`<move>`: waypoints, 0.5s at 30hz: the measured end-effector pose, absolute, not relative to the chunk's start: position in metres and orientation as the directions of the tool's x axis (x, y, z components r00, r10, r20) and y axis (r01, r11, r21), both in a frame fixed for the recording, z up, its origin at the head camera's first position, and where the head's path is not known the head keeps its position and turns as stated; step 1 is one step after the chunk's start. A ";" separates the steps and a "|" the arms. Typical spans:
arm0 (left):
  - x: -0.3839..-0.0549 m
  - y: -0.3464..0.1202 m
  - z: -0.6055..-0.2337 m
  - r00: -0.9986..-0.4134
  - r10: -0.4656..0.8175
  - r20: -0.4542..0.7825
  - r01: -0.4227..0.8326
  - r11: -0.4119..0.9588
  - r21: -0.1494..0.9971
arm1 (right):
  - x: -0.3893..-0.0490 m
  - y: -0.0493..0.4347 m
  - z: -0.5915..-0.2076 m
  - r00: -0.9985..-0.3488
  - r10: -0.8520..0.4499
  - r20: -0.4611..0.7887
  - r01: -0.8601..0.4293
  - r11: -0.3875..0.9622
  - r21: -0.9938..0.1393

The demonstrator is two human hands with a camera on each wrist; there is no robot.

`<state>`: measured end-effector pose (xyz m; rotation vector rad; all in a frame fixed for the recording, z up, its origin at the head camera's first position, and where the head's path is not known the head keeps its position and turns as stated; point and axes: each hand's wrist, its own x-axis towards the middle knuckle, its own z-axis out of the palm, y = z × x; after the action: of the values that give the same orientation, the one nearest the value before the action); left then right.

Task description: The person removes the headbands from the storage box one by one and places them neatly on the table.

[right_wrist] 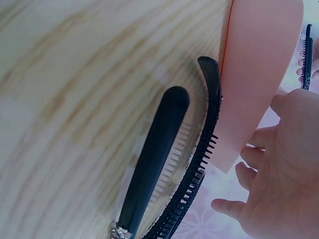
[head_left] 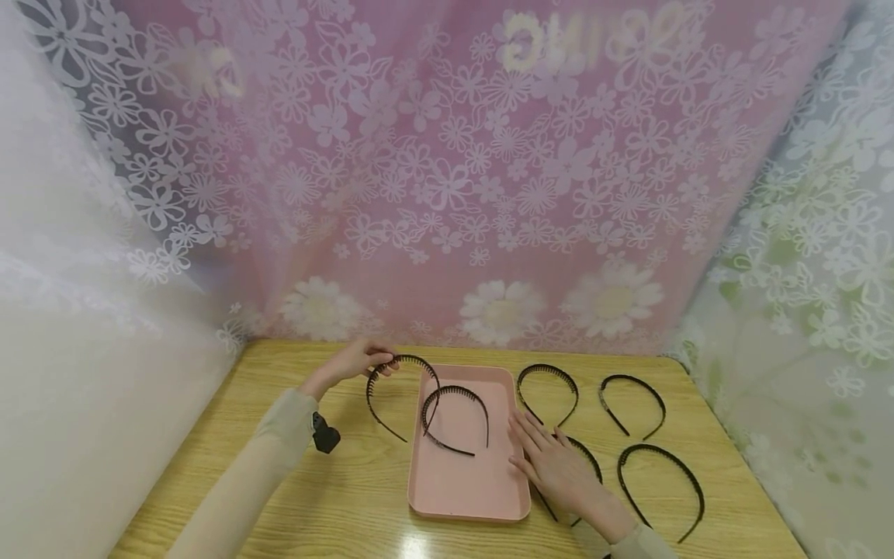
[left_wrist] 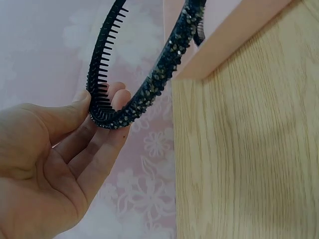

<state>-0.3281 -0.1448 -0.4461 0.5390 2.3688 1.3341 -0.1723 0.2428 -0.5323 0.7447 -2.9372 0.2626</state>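
My left hand [head_left: 365, 360] pinches a black toothed headband [left_wrist: 159, 74] between thumb and fingers, at the top of its curve. Dark sparkling stones cover its outer side, and its ends hang over the left rim of the pink tray [head_left: 469, 497]. Inside the tray is a second black headband [head_left: 482, 402], overlapped by the held one in the head view. Fingers extended, my right hand [head_left: 559, 470] lies at the tray's right rim. Beneath and beside it is another headband [head_left: 594, 458], partly hidden by the hand.
On the wooden table [head_left: 314, 497], right of the tray, lie more black headbands: one at the back [head_left: 548, 367], one at the far right [head_left: 649, 388] and one nearer the front [head_left: 691, 481]. A pink flowered curtain [head_left: 447, 194] hangs behind, with pale fabric at both sides.
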 end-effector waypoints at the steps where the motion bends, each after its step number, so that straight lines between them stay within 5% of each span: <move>1: -0.329 -0.148 -0.446 -0.860 0.495 -0.126 0.151 0.482 0.863 | -0.173 0.243 -0.533 -0.875 -0.463 0.138 -0.480 0.865 -0.143; 15: -0.335 -0.183 -0.454 -0.890 0.440 -0.120 0.140 0.515 0.846 | -0.173 0.244 -0.534 -0.872 -0.466 0.150 -0.484 0.866 -0.124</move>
<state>-0.3355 -0.1834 -0.4543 0.4845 2.4401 1.3191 -0.1729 0.2440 -0.5345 0.7464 -2.9230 0.2401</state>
